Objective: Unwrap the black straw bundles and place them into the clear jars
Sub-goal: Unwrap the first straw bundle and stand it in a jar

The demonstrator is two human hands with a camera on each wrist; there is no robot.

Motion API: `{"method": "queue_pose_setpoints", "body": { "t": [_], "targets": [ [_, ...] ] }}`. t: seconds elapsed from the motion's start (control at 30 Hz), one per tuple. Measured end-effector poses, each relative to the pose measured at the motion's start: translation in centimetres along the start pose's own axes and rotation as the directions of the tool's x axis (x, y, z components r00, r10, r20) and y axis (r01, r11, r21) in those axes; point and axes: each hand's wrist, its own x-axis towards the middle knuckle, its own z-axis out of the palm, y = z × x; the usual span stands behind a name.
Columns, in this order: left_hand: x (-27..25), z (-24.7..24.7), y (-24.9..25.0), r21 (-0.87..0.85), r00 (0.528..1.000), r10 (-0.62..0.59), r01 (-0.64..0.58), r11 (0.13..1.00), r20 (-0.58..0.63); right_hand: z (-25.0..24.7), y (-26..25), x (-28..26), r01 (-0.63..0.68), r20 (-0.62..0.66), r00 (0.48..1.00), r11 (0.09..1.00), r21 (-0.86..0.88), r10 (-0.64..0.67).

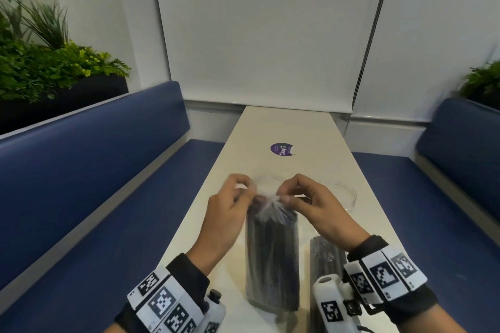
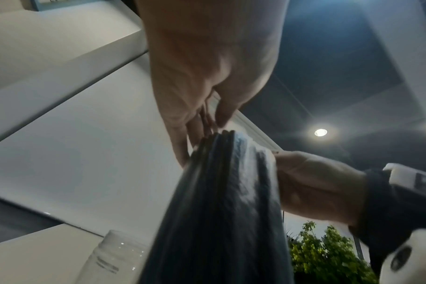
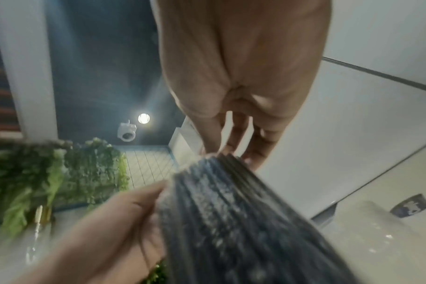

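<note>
A bundle of black straws (image 1: 272,257) in clear plastic wrap stands upright on the narrow white table (image 1: 270,127). My left hand (image 1: 250,192) and right hand (image 1: 282,196) pinch the gathered top of the wrap (image 1: 266,201) from either side. The wrist views show the bundle (image 2: 219,211) (image 3: 231,221) from below, with fingers at its top. A second wrapped bundle (image 1: 326,254) sits to the right, partly hidden by my right wrist. The rim of a clear jar (image 1: 345,194) shows behind my right hand. Another clear jar (image 2: 110,257) appears in the left wrist view.
A round purple sticker (image 1: 282,149) lies further up the table. Blue padded benches (image 1: 94,170) (image 1: 446,184) run along both long sides. Planters with green plants (image 1: 54,62) stand behind them. A white wall closes the far end.
</note>
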Motion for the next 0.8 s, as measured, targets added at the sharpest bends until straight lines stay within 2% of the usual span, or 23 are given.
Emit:
{"method": "queue_pose_setpoints", "body": {
  "t": [0.07, 0.13, 0.27, 0.37, 0.47, 0.53, 0.6, 0.67, 0.73, 0.8],
  "targets": [
    [0.8, -1.0, 0.1, -0.106, 0.992, -0.063, 0.051, 0.993, -0.109, -0.8, 0.5, -0.2, 0.061, -0.129, 0.99, 0.998, 0.01, -0.059],
    [1.4, -2.1, 0.1, -0.067, 0.989, -0.078, 0.07, 0.995, -0.124, -1.7, 1.1, -0.6, 0.055, -0.165, 0.985, 0.997, 0.053, -0.046],
    [1.9, -1.5, 1.1, -0.027, 0.996, -0.086, 0.086, 0.996, -0.003, -0.7, 1.4, -1.5, -0.078, 0.06, 0.995, 0.994, 0.078, 0.074],
    [2.1, -0.4, 2.5, -0.134, 0.989, -0.077, 0.093, 0.987, 0.124, 1.0, 1.0, -1.7, -0.107, 0.195, 0.976, 0.994, 0.037, 0.097],
    [2.0, 0.2, 3.1, -0.285, 0.966, -0.061, 0.134, 0.949, 0.251, 1.6, 1.3, -1.5, -0.117, 0.218, 0.97, 0.993, 0.031, 0.107],
    [1.8, 0.1, 2.4, -0.347, 0.967, -0.072, 0.157, 0.925, 0.245, 1.9, 1.6, -1.5, -0.12, 0.127, 0.984, 0.992, -0.046, 0.124],
    [1.3, -0.5, 0.7, -0.28, 0.96, -0.117, 0.19, 0.941, 0.256, 2.5, 2.0, -1.7, -0.124, -0.012, 0.992, 0.99, -0.073, 0.123],
    [0.2, -1.0, -1.5, -0.085, 0.905, -0.19, 0.239, 0.967, 0.381, 3.1, 2.1, -2.0, -0.114, -0.087, 0.99, 0.994, 0.002, 0.113],
    [-1.4, -1.0, -3.4, 0.082, 0.828, -0.234, 0.224, 0.971, 0.509, 3.6, 1.9, -2.2, -0.116, -0.054, 0.991, 0.986, 0.124, 0.123],
    [-2.5, -0.3, -4.4, 0.063, 0.805, -0.219, 0.221, 0.973, 0.551, 4.1, 2.1, -2.5, -0.151, 0.034, 0.989, 0.97, 0.191, 0.147]
  ]
}}
